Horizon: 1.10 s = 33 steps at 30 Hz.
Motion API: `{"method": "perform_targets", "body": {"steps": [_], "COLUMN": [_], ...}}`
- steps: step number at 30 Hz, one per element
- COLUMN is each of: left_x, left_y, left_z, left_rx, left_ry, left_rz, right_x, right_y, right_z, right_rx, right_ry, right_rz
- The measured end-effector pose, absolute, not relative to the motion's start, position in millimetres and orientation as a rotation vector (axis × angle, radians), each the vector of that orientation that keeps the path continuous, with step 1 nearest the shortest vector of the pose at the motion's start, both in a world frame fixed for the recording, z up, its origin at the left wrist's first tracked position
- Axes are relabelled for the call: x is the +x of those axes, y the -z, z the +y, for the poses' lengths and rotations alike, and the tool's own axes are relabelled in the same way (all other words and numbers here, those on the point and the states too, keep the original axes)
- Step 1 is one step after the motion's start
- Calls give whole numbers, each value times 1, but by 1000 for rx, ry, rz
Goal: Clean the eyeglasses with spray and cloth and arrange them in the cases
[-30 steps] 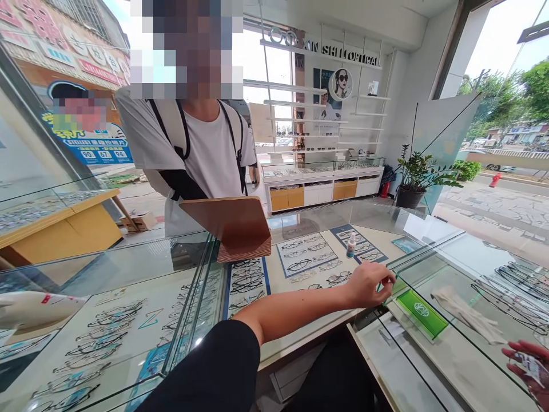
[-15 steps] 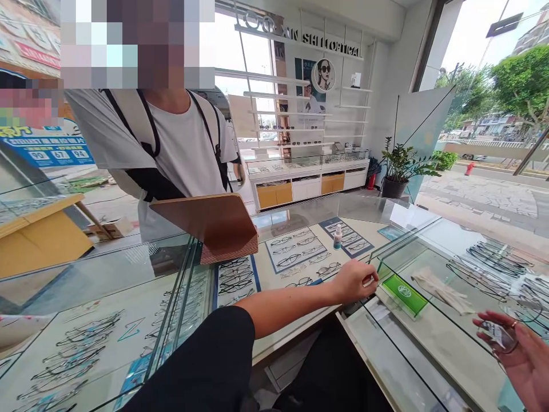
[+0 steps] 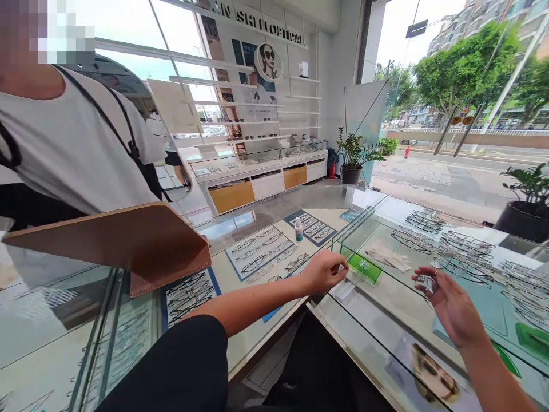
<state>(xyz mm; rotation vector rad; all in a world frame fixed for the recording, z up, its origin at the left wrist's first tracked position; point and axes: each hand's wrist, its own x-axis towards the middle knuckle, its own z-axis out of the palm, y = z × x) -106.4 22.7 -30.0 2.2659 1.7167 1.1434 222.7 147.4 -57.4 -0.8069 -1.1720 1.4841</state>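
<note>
**Small clear piece (image 3: pixel 426 284) held above the glass bench (image 3: pixel 313 197)**

From the left: a person in a white shirt (image 3: pixel 81 143) stands across the bench, behind a brown board (image 3: pixel 115 234). Rows of spectacles (image 3: pixel 256 263) follow, then a small white bottle (image 3: pixel 298 230), standing upright. The left hand (image 3: pixel 328 270) lies at the bench's edge, its grip loosely curled; nothing is visible in it, though its inside cannot be told. Just beyond are a green box (image 3: pixel 364 268) and pale gloves (image 3: pixel 388 257). At far right, the right hand (image 3: pixel 448 300) is raised palm-up, its grip closed enough to pinch the clear piece, seemingly a lens, near more spectacles (image 3: pixel 467 252).

Risks, in my judgement: the piece is held by a small area, so a slip or knock could drop it on hard glass and chip or scratch it. A careless forward sweep of the left arm could tip the bottle.

Against half a second ago, the view has swung right: board and person sit further left, and the right forearm now shows. The left hand's pose looks unchanged; the right hand retains the piece.
</note>
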Motion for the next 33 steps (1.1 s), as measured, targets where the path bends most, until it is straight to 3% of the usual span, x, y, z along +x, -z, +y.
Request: {"method": "perform_targets", "body": {"steps": [9, 14, 18, 25, 30, 33], "left_x": [-95, -70, -57, -62, -65, -65], "left_y": [16, 23, 28, 26, 19, 18], "left_z": [119, 174, 195, 190, 171, 157], "left_rx": [2296, 2568, 2435, 2250, 1420, 1213], "left_ry": [-797, -615, -584, -776, -1071, -1089], "left_rz": [1762, 1510, 1442, 1466, 1241, 1173], "right_x": [222, 225, 224, 221, 220, 220], "right_y": [56, 48, 43, 38, 34, 34], "right_z": [147, 147, 144, 138, 133, 131], "right_rx": [-733, -714, -701, -690, -685, -695], "right_ry": [-1470, -1411, -1401, -1402, -1418, -1423], "right_rz": [-1196, -1217, -1218, -1221, -1188, -1204]}}
